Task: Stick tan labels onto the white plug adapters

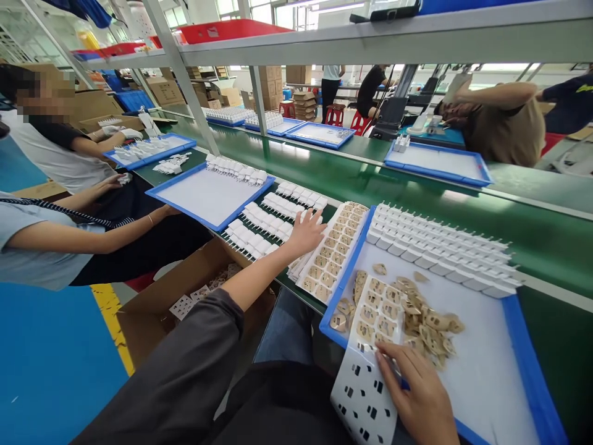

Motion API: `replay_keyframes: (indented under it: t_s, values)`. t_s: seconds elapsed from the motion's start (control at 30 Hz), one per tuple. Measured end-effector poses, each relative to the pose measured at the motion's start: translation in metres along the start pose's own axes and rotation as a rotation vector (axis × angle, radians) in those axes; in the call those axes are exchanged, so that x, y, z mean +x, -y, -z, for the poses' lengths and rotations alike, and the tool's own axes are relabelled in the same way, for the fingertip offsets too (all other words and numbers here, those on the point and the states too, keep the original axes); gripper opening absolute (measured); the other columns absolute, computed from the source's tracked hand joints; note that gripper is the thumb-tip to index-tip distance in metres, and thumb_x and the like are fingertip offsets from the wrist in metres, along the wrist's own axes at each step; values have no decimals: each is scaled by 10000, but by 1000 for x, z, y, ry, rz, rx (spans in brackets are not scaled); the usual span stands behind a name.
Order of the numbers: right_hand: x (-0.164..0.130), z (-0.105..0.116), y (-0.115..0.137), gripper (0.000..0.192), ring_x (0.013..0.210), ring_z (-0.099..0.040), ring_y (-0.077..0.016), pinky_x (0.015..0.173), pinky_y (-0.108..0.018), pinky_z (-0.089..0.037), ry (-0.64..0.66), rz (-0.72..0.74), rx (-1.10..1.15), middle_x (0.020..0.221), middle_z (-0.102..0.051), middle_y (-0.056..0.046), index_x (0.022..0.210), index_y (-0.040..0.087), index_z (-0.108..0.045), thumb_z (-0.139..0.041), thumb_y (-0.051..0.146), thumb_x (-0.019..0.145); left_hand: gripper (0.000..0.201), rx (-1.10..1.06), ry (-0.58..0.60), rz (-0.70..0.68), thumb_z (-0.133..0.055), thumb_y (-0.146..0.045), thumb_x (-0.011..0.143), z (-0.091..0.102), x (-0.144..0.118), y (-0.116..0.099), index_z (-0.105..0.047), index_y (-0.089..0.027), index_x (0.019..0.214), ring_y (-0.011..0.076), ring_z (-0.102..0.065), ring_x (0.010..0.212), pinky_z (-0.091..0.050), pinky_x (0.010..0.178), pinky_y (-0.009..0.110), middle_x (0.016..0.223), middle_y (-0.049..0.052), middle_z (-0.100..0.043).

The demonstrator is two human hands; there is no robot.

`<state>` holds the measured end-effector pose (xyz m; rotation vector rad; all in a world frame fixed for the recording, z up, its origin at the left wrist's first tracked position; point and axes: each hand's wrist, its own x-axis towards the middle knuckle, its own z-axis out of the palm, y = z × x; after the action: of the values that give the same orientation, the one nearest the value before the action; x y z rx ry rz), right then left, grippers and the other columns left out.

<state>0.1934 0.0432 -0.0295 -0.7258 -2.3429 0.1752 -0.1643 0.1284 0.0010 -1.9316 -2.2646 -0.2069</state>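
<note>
My left hand (306, 235) reaches out with fingers spread, over the right end of rows of white plug adapters (271, 221). Whether a fingertip touches one is hard to tell. Just beside that hand lies a stack of sticker sheets (334, 250) with tan stickers. My right hand (419, 389) grips the right edge of a partly peeled sticker sheet (365, 377), its lower half bare backing with small dark cut-outs. That sheet slopes over the near rim of a blue-edged tray (491, 364). Loose tan pieces (430, 327) are heaped in the tray, below packed rows of white adapters (445, 250).
Another blue-edged tray (204, 194) lies to the left, with adapters along its far side. A cardboard box (152, 315) with discarded sheets stands below the bench. Co-workers sit at left, beside a green conveyor (296, 151). A shelf (324, 46) spans overhead.
</note>
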Motion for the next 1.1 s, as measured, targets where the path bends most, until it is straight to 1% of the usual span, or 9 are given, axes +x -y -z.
replay_keyframes:
  t_s: [0.03, 0.1, 0.2, 0.43, 0.63, 0.8, 0.9, 0.97, 1.1]
  values:
    - [0, 0, 0, 194, 798, -741, -246, 718, -382, -574, -6, -1, 1, 920, -776, -42, 1056, 236, -672, -527, 357, 1010, 319, 2, 22, -17, -489, -324, 980, -1, 7, -3, -694, -282, 1221, 328, -262, 1532, -193, 1245, 580, 1669, 39, -326]
    - [0, 1, 1, 184, 800, -746, -248, 712, -384, -583, -16, -4, 3, 922, -777, -45, 1056, 237, -674, -537, 349, 1003, 308, 10, 55, -4, -478, -288, 977, -3, 18, -6, -737, -222, 1129, 354, -251, 1540, -179, 1241, 615, 1668, 80, -326]
    - [1, 2, 2, 166, 793, -752, -249, 696, -385, -596, -22, -10, 8, 920, -778, -44, 1056, 241, -677, -555, 332, 988, 336, 18, 80, 54, -456, -255, 975, -7, 25, -2, -744, -166, 1125, 394, -235, 1543, -187, 1220, 663, 1660, 143, -324]
    - [4, 3, 4, 153, 784, -758, -249, 675, -388, -608, -33, -8, 17, 901, -778, -34, 1033, 241, -679, -562, 325, 981, 372, 19, 107, 106, -448, -202, 952, -8, 29, 12, -753, -231, 1163, 382, -196, 1560, -168, 1227, 666, 1674, 87, -310]
    - [0, 1, 2, 161, 794, -750, -259, 691, -396, -600, -20, -15, 16, 910, -776, -50, 1064, 239, -669, -558, 328, 990, 353, 29, 136, 141, -461, -244, 953, -7, 34, 22, -772, -187, 1108, 412, -209, 1548, -180, 1210, 688, 1664, 127, -318]
    - [-2, -1, 1, 146, 781, -750, -261, 682, -398, -603, -27, -30, 50, 905, -776, -48, 1055, 256, -677, -575, 325, 977, 390, 0, 125, 113, -426, -320, 993, -3, 38, 22, -731, -223, 1215, 376, -233, 1543, -200, 1215, 661, 1661, 134, -312]
    - [-1, -1, 2, 134, 773, -753, -269, 662, -410, -612, -29, -44, 59, 898, -776, -42, 1046, 277, -677, -577, 316, 967, 417, -17, 120, 88, -420, -366, 1005, -2, 55, 13, -650, -271, 1340, 354, -157, 1571, -158, 1234, 648, 1693, 102, -241]
    - [0, -1, 2, 130, 768, -755, -273, 649, -416, -619, -32, -42, 52, 893, -776, -38, 1047, 281, -673, -579, 311, 963, 429, -28, 139, 86, -445, -374, 994, -4, 71, 7, -616, -283, 1377, 356, -115, 1583, -130, 1238, 653, 1711, 89, -195]
    - [-1, 0, 0, 137, 777, -762, -277, 652, -409, -635, -21, -32, 43, 903, -780, -45, 1058, 280, -679, -596, 300, 951, 440, -42, 195, 156, -463, -319, 962, -13, 102, 2, -645, -209, 1347, 411, -116, 1576, -101, 1215, 709, 1706, 146, -191]
